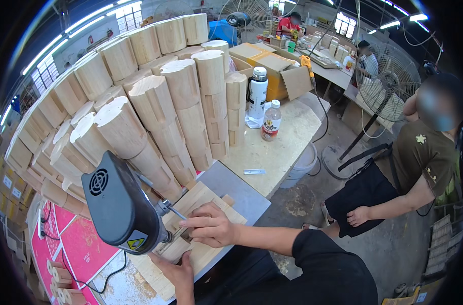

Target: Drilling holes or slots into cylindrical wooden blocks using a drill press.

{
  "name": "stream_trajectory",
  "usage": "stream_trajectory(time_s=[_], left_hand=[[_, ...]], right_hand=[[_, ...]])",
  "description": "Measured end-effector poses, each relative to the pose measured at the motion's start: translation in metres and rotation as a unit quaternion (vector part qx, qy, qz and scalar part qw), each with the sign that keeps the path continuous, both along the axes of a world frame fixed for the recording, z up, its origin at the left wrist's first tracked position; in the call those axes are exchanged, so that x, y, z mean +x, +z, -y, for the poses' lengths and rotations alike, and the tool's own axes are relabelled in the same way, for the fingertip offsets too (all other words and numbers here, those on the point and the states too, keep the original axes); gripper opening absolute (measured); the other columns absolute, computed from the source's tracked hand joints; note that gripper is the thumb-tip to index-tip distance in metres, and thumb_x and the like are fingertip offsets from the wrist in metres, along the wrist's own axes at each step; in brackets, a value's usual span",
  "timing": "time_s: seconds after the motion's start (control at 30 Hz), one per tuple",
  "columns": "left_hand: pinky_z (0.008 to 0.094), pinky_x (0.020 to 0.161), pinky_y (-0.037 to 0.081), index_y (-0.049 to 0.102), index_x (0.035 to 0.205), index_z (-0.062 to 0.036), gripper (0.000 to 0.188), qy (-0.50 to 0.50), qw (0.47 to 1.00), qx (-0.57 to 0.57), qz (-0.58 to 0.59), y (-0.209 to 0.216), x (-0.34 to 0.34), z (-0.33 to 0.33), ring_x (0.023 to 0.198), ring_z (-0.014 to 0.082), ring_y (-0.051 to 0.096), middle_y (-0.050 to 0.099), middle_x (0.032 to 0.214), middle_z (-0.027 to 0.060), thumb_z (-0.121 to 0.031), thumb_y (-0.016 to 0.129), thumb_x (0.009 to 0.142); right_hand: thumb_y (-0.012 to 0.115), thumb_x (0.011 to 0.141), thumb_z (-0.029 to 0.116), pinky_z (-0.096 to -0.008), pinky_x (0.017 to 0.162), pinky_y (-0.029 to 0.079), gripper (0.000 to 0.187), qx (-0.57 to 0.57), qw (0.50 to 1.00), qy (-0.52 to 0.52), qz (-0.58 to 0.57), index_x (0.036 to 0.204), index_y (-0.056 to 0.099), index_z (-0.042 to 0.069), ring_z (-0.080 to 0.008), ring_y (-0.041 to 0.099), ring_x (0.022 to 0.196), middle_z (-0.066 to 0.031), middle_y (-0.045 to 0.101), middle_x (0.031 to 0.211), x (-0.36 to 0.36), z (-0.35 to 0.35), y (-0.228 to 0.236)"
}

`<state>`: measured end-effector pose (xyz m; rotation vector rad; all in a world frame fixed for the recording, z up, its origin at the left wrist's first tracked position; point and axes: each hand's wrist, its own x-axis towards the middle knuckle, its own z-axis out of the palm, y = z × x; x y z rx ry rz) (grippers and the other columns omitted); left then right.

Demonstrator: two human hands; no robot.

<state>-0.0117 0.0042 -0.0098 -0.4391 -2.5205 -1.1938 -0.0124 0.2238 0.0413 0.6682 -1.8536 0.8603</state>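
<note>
A bench machine with a black housing (112, 203), a round vent and a yellow warning triangle leans over a wooden board (152, 274). It looks like a small drill press; its lower end comes down by a pale wooden block (173, 248). My left hand (179, 274) grips this block from the near side, thumb and fingers spread around it. Beside the housing, the curled fingers of my right hand (211, 225) close on the end of a thin metal lever (176, 210). The housing hides part of the block and the tool tip.
Tall stacks of notched wooden cylinders (158, 101) rise behind the machine. A white flask (257, 94), a drink bottle (271, 121) and a small metal piece (254, 172) stand or lie on the tabletop (292, 142). A person (419, 152) and a large fan (389, 81) are at right.
</note>
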Motion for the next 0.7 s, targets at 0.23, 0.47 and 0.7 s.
stream_trajectory(time_s=[0.23, 0.47, 0.7], left_hand=[[0.0449, 0.121, 0.021, 0.000, 0.157, 0.0032, 0.125, 0.023, 0.995, 0.073, 0.066, 0.017, 0.001, -0.018, 0.146, 0.0466, 0.024, 0.019, 0.158, 0.0334, 0.002, 0.083, 0.063], [0.0434, 0.120, 0.022, 0.000, 0.152, 0.0134, 0.122, 0.050, 0.993, 0.062, 0.092, 0.018, 0.003, -0.042, 0.145, 0.0481, 0.025, 0.019, 0.155, 0.0382, -0.005, 0.085, 0.067], [0.0437, 0.121, 0.022, 0.004, 0.154, 0.0090, 0.118, 0.015, 0.995, 0.081, 0.049, 0.006, 0.000, -0.042, 0.146, 0.0461, 0.025, 0.020, 0.156, 0.0362, -0.002, 0.083, 0.067]], right_hand=[[0.068, 0.089, 0.021, -0.0405, 0.072, 0.047, 0.016, -0.040, 0.998, 0.044, 0.018, 0.094, 0.063, 0.007, -0.0276, 0.063, 0.082, -0.0120, 0.069, 0.099, -0.019, 0.002, 0.081], [0.061, 0.097, 0.018, -0.0393, 0.064, 0.047, 0.017, -0.151, 0.953, 0.059, 0.256, 0.101, 0.055, 0.003, -0.0280, 0.060, 0.070, -0.0151, 0.062, 0.085, -0.054, 0.014, 0.138], [0.069, 0.087, 0.010, -0.0352, 0.058, 0.044, 0.013, -0.073, 0.994, 0.082, 0.010, 0.086, 0.055, 0.008, -0.0239, 0.051, 0.061, -0.0128, 0.069, 0.108, -0.003, 0.009, 0.004]])
